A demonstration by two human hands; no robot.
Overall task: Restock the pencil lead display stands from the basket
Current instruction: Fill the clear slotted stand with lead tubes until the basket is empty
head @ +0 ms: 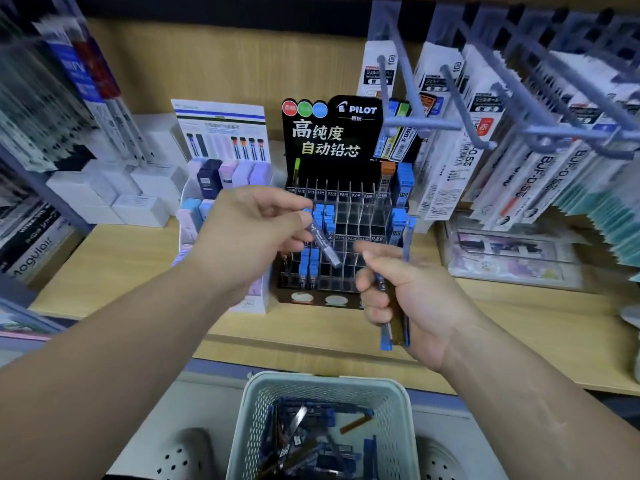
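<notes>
Left hand pinches one lead case, long axis slanting down-right, just before the display stand mid shelf, nearer its slots than right hand gripping a spare bundle; basket below the shelf's front edge.

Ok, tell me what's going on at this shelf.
A person is restocking the black Pilot display stand with pencil lead. Their left hand pinches a single tube above the stand's slots, while the right hand holds a bundle of blue-capped tubes just in front of it. Some slots at the left and far right are filled; most between stand empty. The basket below holds more.
</notes>
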